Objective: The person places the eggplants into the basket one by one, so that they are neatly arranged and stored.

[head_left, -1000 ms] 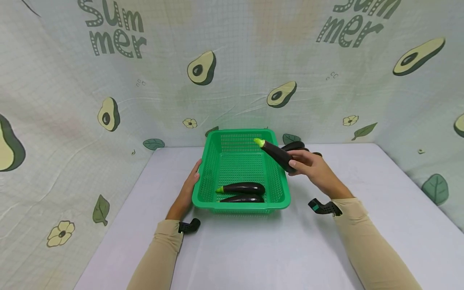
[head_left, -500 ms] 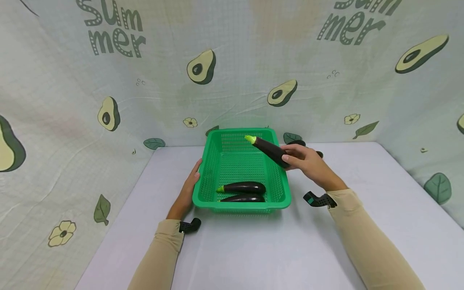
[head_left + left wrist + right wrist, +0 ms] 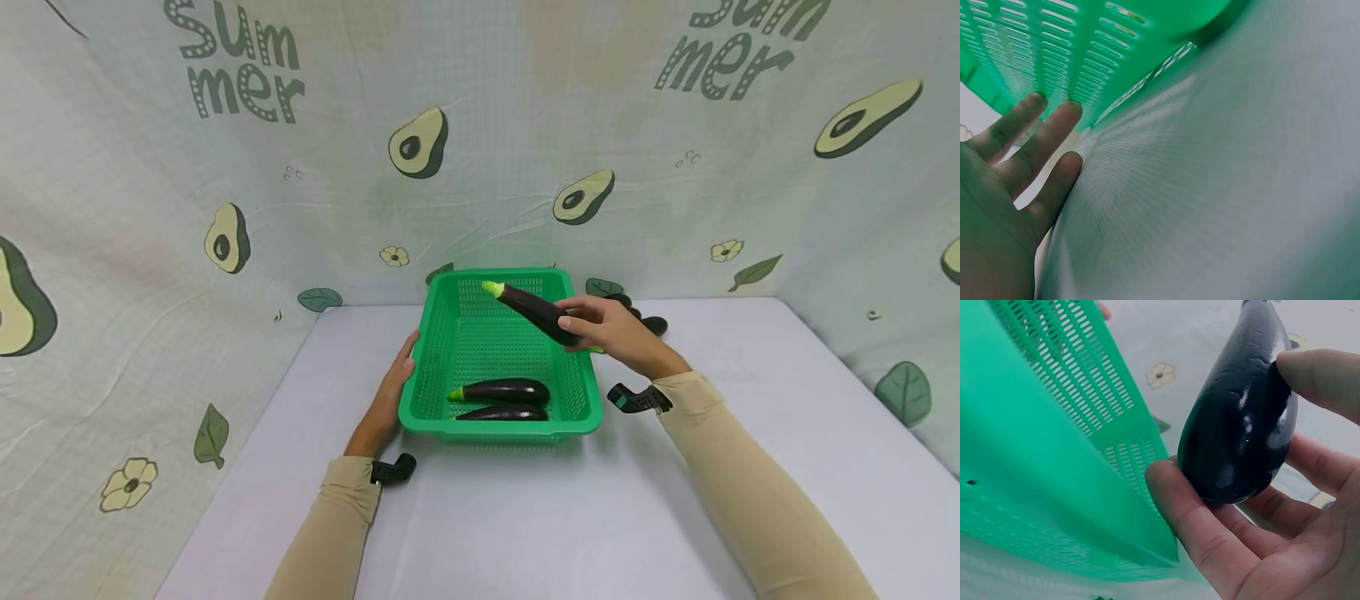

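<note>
My right hand (image 3: 618, 333) grips a dark eggplant (image 3: 532, 311) by its thick end, above the right side of a green plastic basket (image 3: 498, 427). Its pale green stem points up and to the left. In the right wrist view, thumb and fingers wrap the glossy bottom of this eggplant (image 3: 1235, 425), beside the basket's wall (image 3: 1072, 469). Two more eggplants (image 3: 506, 389) lie side by side at the near end inside the basket. Against the basket's left outer side rests my left hand (image 3: 386, 400); its fingers look extended in the left wrist view, fingertips (image 3: 1072, 111) at the slotted wall.
Beyond the right hand, more dark eggplants (image 3: 655, 325) lie on the table to the right of the basket, partly hidden by that hand. The white-covered table (image 3: 495, 525) meets a printed cloth backdrop (image 3: 495, 225) just behind the basket.
My right hand has carried the eggplant leftward, from the basket's right rim to over its inside. More of the eggplants behind that hand now shows. The left hand and basket stay put.
</note>
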Demonstrator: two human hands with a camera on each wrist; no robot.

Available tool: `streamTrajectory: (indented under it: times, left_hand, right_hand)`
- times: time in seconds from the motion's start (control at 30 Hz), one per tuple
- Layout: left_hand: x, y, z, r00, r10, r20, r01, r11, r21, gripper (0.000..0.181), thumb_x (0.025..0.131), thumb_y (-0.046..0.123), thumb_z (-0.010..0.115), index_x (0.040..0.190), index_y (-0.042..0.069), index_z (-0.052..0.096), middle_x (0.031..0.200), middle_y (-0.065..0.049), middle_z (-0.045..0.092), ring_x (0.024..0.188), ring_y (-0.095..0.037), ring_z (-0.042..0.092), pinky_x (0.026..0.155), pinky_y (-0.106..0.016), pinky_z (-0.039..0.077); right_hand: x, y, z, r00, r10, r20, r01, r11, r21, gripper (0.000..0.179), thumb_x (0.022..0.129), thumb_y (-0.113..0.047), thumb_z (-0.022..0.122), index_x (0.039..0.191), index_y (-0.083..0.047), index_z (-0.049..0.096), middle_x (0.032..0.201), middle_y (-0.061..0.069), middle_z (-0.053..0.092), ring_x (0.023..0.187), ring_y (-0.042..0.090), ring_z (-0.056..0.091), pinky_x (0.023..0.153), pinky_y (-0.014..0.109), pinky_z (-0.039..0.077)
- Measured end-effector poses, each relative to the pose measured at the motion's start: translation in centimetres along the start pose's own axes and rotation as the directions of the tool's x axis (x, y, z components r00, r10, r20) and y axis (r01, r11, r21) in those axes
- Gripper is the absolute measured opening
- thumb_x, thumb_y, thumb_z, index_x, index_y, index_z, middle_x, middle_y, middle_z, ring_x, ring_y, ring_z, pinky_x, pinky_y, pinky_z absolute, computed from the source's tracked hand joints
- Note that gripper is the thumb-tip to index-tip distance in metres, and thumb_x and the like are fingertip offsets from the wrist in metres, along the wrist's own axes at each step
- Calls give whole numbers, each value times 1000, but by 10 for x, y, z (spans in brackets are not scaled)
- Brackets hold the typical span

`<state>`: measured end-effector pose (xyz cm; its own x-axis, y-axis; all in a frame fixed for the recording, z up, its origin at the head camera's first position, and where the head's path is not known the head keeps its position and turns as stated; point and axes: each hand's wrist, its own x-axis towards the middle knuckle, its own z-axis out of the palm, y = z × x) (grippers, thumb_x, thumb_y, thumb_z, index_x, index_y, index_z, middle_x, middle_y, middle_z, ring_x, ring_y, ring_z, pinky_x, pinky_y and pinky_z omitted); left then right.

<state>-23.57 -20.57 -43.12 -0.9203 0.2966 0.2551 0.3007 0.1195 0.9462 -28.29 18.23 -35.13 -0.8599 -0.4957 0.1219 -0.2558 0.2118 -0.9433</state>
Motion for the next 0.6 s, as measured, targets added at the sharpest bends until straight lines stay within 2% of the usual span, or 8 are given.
streamTrajectory:
  times: [0.17,0.6]
  left_hand:
    - [-1,0,0,1000,-8,2,8,1000,9,55,110,27,22,163,17,10,167,-3,8,151,-23,6,118,-55,7]
    - [-2,2,1,1000,-6,2,5,1000,16,56,110,26,22,163,14,9,167,-7,8,151,-26,7,117,-56,9]
  right_hand:
    - [8,-1,3,1000,15,21,-14,1000,-11,54,98,-37,66,142,-9,53,136,18,54,101,34,68,89,42,55]
    - [19,-6,4,997,71,34,-69,995,-76,56,99,-41,64,144,-11,51,138,17,55,93,34,71,93,47,52]
